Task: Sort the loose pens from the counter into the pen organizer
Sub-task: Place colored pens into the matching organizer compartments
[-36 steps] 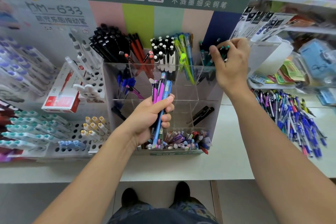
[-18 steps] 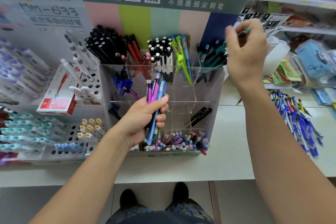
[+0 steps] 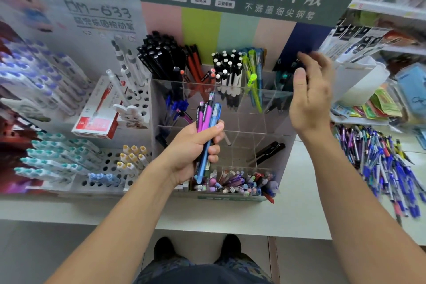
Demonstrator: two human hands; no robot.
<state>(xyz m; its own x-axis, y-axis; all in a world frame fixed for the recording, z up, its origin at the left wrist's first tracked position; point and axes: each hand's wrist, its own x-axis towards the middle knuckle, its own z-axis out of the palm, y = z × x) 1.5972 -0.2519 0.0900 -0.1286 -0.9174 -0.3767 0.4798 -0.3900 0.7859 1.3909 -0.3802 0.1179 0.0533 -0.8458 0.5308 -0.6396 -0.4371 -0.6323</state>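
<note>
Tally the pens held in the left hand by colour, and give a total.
magenta pens: 2
light blue pen: 1
teal-tipped pen, mostly hidden between the others: 1
Total: 4, all gripped in the left hand

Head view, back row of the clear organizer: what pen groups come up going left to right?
Black pens → red-orange pens → black pens with white caps → yellow-green and blue pens → dark teal pens, with the right hand at them.
</note>
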